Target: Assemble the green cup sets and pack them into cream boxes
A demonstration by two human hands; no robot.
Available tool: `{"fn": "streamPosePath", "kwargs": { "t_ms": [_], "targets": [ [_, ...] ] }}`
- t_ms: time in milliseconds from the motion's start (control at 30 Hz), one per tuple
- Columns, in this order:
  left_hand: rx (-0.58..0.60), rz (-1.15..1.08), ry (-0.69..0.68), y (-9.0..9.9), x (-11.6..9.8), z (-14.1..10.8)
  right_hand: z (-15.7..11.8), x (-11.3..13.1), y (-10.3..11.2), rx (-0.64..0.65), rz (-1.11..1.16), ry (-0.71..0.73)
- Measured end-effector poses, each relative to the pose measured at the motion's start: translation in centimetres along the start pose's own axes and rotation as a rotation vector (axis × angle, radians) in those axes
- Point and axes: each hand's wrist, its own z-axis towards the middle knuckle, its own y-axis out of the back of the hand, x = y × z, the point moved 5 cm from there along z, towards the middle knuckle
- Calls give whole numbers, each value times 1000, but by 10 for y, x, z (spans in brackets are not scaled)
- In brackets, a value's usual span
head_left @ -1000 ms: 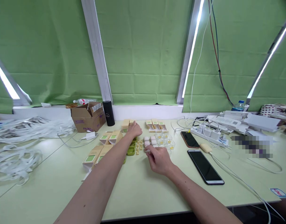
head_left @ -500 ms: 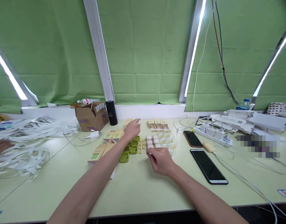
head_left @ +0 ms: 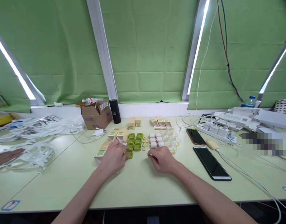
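My left hand [head_left: 115, 155] is at the nearest of several small green square trays [head_left: 137, 147], its fingertips on that tray's left side. Kraft boxes with green labels [head_left: 101, 152] lie beside and partly under this hand. My right hand [head_left: 162, 159] rests on the table with its fingers curled together; anything between them is too small to make out. Just beyond it stand pale pink blocks [head_left: 153, 145] in two columns and clear round cups with yellow centres [head_left: 175, 144]. Small tan pieces [head_left: 145, 143] lie in two columns between the trays and the blocks.
Two phones [head_left: 212, 163] and a white power strip [head_left: 216, 132] with cables lie at right. White straps [head_left: 40, 127] cover the left, where another person's hand [head_left: 11, 157] rests. A carton [head_left: 96, 115] and black bottle [head_left: 115, 111] stand behind.
My left hand has come back from the far kraft boxes to the nearest green tray. My right hand has stayed in nearly the same place. The view has shifted slightly.
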Motion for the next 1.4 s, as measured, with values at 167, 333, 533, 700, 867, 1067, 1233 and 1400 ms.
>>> {"fn": "streamPosePath", "kwargs": {
  "t_ms": [167, 333, 533, 700, 867, 1067, 1233, 1400],
  "targets": [
    [32, 32, -25, -11, -2, -10, 0, -2, -1, -7, 2, -5],
    [59, 35, -53, -11, -11, -10, -1, -4, -1, -13, 1, -7],
    [-165, 43, -258, -6, -32, -15, 1, -2, 6, -102, 84, -10],
    [-454, 96, -485, 8, -67, -11, 4, -1, 16, -221, 132, -44],
    [-572, 69, -618, 13, -90, 6, 5, -10, 19, -316, 206, -90],
    [-720, -166, -621, 14, -76, 19, 4, -26, 16, -389, 414, -244],
    [-653, -205, -601, 12, -70, 27, 5, -22, 18, -441, 531, -254],
    [-711, -282, -592, 5, -69, 28, 4, -19, 23, -469, 589, -246]
  ]
}}
